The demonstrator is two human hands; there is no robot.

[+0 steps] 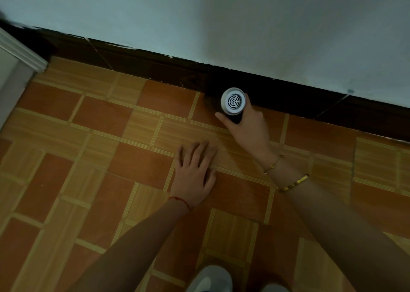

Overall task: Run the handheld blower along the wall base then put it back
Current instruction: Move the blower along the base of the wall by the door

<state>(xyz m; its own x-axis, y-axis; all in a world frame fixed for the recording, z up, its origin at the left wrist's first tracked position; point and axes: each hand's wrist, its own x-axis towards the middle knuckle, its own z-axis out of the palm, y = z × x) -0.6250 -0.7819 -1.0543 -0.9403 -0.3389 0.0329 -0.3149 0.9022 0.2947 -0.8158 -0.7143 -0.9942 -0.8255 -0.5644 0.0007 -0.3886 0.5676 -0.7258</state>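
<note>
Tiled floor [124, 150], orange and tan, meets a dark skirting [155, 65] under a pale wall [221, 14]. Your right hand [248, 125] is wrapped around the blower [233, 102], held low against the skirting, its white grilled rear end facing you; the nozzle is hidden. Two gold bracelets [292, 182] sit on that wrist. Your left hand [195, 172] lies flat on the floor, fingers spread, holding nothing, a red thread [179, 201] at its wrist. White door frame [20, 54] at far left.
</note>
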